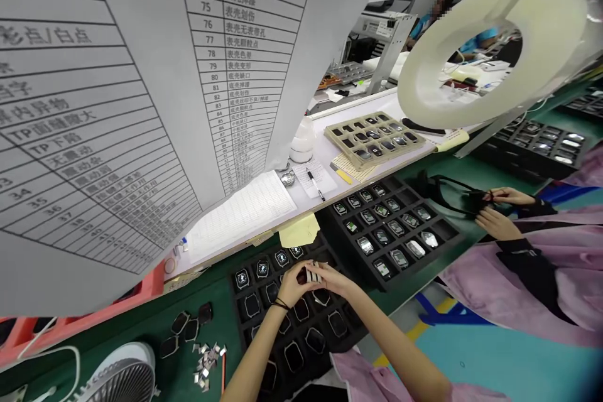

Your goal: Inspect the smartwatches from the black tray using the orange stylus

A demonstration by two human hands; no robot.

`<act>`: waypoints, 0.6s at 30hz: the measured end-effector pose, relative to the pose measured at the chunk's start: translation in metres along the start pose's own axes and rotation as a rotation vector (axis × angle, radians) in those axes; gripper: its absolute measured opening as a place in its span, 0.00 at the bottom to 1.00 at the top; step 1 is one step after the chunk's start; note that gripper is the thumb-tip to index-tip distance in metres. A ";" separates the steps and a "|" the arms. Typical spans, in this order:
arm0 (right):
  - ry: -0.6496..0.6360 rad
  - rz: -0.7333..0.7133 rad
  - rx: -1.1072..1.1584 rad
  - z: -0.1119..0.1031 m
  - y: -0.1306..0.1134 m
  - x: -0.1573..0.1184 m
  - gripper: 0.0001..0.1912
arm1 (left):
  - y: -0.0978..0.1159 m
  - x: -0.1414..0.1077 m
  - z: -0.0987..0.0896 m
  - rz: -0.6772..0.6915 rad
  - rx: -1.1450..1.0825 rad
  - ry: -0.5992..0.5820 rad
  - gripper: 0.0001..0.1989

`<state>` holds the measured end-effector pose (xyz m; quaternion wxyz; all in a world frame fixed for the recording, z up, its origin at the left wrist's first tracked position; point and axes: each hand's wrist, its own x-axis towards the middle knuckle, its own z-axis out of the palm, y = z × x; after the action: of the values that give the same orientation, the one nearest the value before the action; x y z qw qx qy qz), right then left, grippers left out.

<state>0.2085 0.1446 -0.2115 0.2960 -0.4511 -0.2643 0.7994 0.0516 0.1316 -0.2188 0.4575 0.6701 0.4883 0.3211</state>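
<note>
A small black-and-white watch part (311, 274) is pinched by the closed fingers of the left hand (293, 286) and right hand (332, 279), above a black compartmented tray (238, 301). Its far row is filled with bright-faced watches (262, 268); nearer slots are occupied only by dark frames (294, 357). A second black tray (330, 232), nearly full of silver-faced watches (398, 257), is placed at 1 o'clock.
</note>
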 end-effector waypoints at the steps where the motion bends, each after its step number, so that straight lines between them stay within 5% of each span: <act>1: 0.009 -0.006 -0.014 0.001 0.001 0.000 0.22 | -0.001 0.001 0.001 -0.006 0.006 0.005 0.24; 12: 0.413 -0.314 -0.484 -0.039 0.003 0.018 0.27 | -0.024 0.007 0.004 -0.018 0.288 0.067 0.24; 18: 0.451 -0.459 -0.807 -0.056 0.012 0.030 0.20 | -0.027 0.036 0.010 -0.015 0.436 0.066 0.23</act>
<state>0.2427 0.1661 -0.2624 0.3158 -0.6207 -0.5737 0.4312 0.0620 0.1660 -0.2475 0.2881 0.7387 0.5659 0.2261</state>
